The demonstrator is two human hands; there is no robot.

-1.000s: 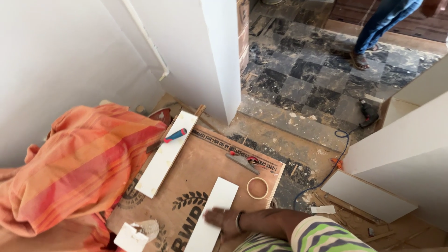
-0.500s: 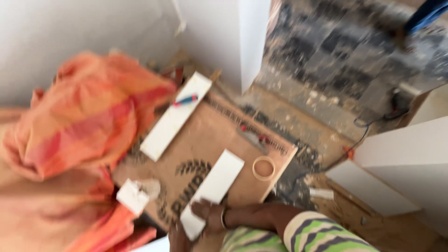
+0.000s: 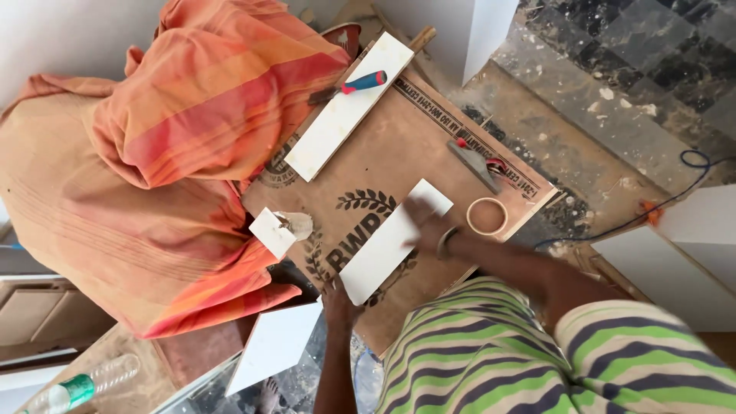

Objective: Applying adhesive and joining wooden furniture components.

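Blurred by motion: right hand (image 3: 423, 218) on white strip (image 3: 395, 240), grip unreadable. Left hand (image 3: 339, 300) partly tucked under the strip's near end. Plastic bottle (image 3: 80, 386) cut off at bottom-left edge. Brown board (image 3: 399, 161) partly hidden under orange cloth (image 3: 169, 153).

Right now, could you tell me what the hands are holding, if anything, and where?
Both hands are on the white strip: the left hand at its near end, the right hand flat on its far half. Whether either actually grips it cannot be told.

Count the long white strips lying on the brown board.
2. One long white strip lies at the brown board's upper left under a screwdriver; the other strip lies under both hands. More may be hidden.
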